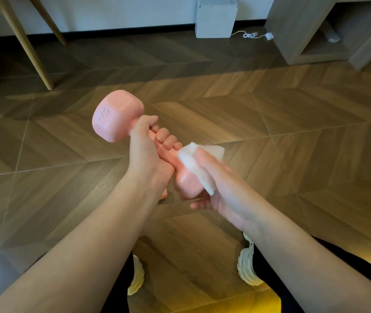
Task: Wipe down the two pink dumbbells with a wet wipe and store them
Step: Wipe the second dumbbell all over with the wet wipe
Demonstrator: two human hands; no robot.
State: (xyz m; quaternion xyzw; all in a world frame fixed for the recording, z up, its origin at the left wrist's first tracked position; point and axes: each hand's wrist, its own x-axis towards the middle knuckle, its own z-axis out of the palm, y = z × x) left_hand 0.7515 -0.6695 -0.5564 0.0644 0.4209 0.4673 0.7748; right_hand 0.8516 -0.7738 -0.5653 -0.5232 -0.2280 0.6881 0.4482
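- Two white shoes (246,265) show at the bottom edge. Each is partly covered by a forearm and by dark trouser legs (270,279).
- Two bare forearms reach forward, both cut off by the lower frame.
- The right hand (216,186) is wrapped round the near head of the dumbbell and presses one white wipe (193,160) against it. Most of that head is hidden under the wipe and the fingers.
- The left hand (146,150) grips the handle, which its curled fingers almost fully cover.
- One pink dumbbell (116,116) is in view, held in the air between both hands and tilted with its far head raised to the left. The raised lettering on that head is too blurred to read.
- A small pink patch shows below the left wrist. I cannot tell what it is.
- The wooden floor (281,114) has a herringbone pattern.
- Two slanted wooden legs (25,44) at far left are cut off at the top.
- One white box (215,19) stands by the wall, with one white cable (251,35) beside it.
- One wooden cabinet (311,30) at far right is partly out of frame.
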